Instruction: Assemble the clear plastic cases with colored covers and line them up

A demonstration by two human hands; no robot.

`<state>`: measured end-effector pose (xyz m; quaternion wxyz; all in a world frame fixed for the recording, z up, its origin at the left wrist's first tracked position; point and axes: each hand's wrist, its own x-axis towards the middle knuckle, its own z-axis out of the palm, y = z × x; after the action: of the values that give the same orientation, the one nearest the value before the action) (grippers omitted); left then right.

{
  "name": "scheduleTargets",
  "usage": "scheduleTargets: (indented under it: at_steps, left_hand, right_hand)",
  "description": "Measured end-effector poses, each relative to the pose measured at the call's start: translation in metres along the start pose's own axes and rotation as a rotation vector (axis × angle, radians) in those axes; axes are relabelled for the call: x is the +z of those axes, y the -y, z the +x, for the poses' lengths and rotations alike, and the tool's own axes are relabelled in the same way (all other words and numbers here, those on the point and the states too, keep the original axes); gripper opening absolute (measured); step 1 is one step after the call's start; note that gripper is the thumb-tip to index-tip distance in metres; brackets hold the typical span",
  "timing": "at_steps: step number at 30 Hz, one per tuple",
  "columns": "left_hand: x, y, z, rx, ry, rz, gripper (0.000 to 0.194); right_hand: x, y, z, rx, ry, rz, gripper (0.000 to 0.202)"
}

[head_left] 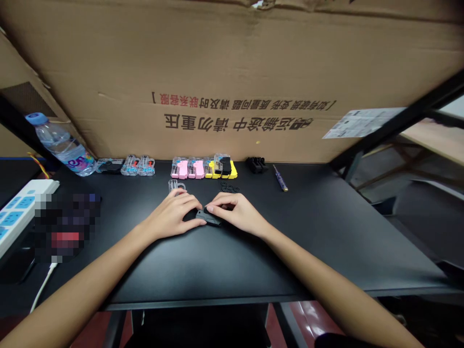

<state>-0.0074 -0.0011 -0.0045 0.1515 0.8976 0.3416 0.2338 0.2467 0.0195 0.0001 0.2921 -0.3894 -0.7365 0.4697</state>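
Observation:
A small black plastic piece [209,218], shaped like a toy pistol's shell, lies low over the black table between my hands. My left hand [177,215] grips its left end between thumb and fingers. From the other side, the thumb and forefinger of my right hand [237,210] pinch its upper edge; whether they also hold a smaller part is hidden. Just beyond my left fingers is a clear plastic part [173,184], partly covered by the hand. Several small black rings [229,187] lie beyond my right hand.
Along the cardboard wall [232,58] stand clear-and-pink pieces [196,168], yellow pieces [212,170], clear pieces [130,166] and black parts [256,165]. A screwdriver [280,179] lies to the right. At left are a water bottle [67,147] and a power strip [25,205].

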Motion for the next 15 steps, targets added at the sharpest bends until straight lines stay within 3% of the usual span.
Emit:
scheduleTargets:
  at_steps: [15]
  left_hand:
    - [0.0024, -0.0009, -0.0001, 0.063, -0.049, 0.064, 0.032]
  right_hand:
    - [0.0071, 0.0028, 0.0031, 0.113, -0.021, 0.07, 0.03]
